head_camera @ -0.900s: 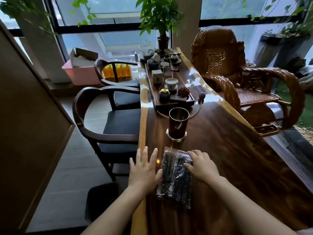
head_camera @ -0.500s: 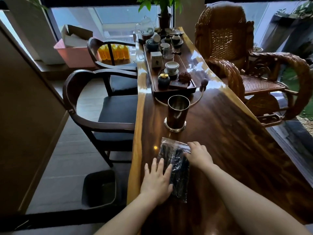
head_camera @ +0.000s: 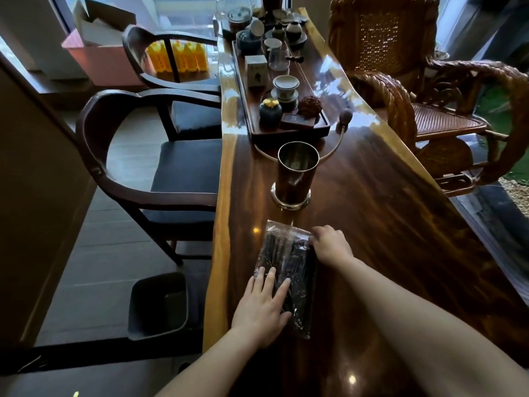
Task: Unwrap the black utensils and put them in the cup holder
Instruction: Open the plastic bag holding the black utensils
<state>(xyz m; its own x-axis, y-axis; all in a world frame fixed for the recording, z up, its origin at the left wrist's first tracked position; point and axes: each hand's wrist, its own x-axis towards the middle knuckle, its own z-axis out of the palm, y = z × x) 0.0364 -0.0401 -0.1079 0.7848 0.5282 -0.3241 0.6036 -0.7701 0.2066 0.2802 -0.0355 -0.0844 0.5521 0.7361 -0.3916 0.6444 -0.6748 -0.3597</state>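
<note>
A clear plastic bag of black utensils (head_camera: pixel 289 259) lies flat on the dark wooden table (head_camera: pixel 386 230), near its left edge. My left hand (head_camera: pixel 264 305) rests flat on the bag's near half, fingers straight and spread. My right hand (head_camera: pixel 330 245) grips the bag's far right corner with curled fingers. The metal cup holder (head_camera: pixel 294 174) stands upright and empty just beyond the bag.
A wooden tea tray (head_camera: pixel 246 90) with cups, jars and a small box sits farther along the table. Two dark chairs (head_camera: pixel 137 173) stand at the left, a rattan armchair (head_camera: pixel 415 90) at the right. A black bin (head_camera: pixel 159 305) sits on the floor by the table.
My left hand slid from the table's edge onto the bag's near half. My right hand stayed at the bag's far corner. The camera tilted further down.
</note>
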